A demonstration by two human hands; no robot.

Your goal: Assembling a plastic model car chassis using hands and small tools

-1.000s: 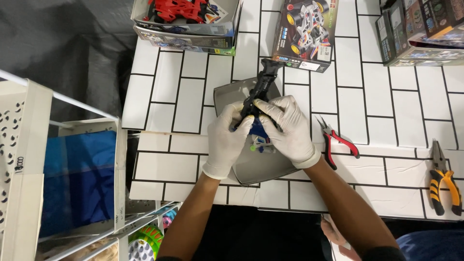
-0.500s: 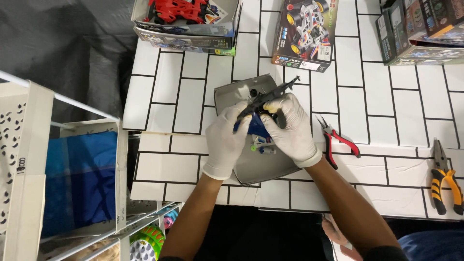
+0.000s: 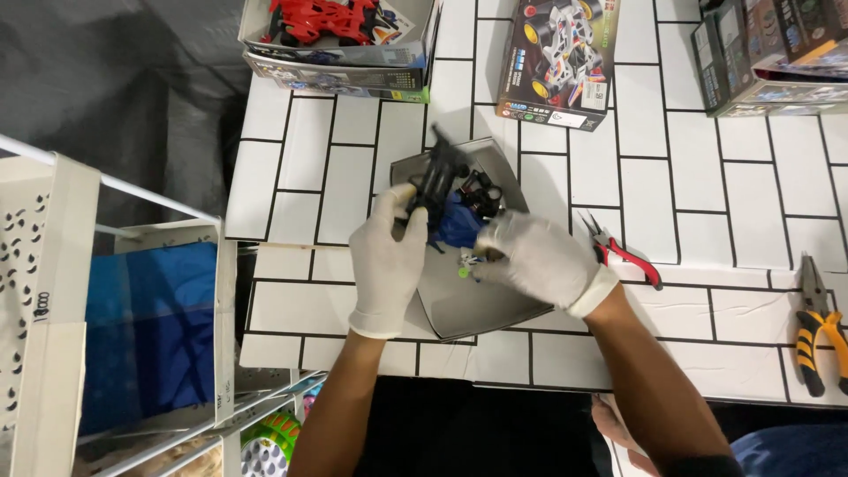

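Left hand [image 3: 389, 256]: white glove; fingers curled round the lower end of a black toy car chassis [image 3: 439, 177], holding it tilted, its far end pointing away from the person.
Right hand [image 3: 534, 258]: white glove; fingers bent inward and pinched on small parts [image 3: 465, 263] (green and pale bits) just beside the left hand. What exactly sits between the fingertips is too small to tell.
Chassis position: above the grey tray [image 3: 477, 296], over its far-left part, raised off the surface by the left hand.
Blue piece [image 3: 458, 225]: a blue part lies on the tray between the two hands, just under the chassis; black wheels [image 3: 481, 190] sit beside it at the far side.
Tray: grey, angular, set crookedly on the white tiled table [image 3: 707, 177]; both hands work over it.
Red-handled cutters [image 3: 623, 252]: on the table, just right of the right wrist, not touched.
Yellow-and-black pliers [image 3: 817, 331]: at the right edge of the table, well apart from the hands.
Far edge: open box with a red toy car [image 3: 322, 19] at left; a printed kit box [image 3: 556, 57] in the middle; more boxes [image 3: 768, 53] at right.
Left of table: white wire shelf [image 3: 53, 265] holding a blue item [image 3: 146, 331].
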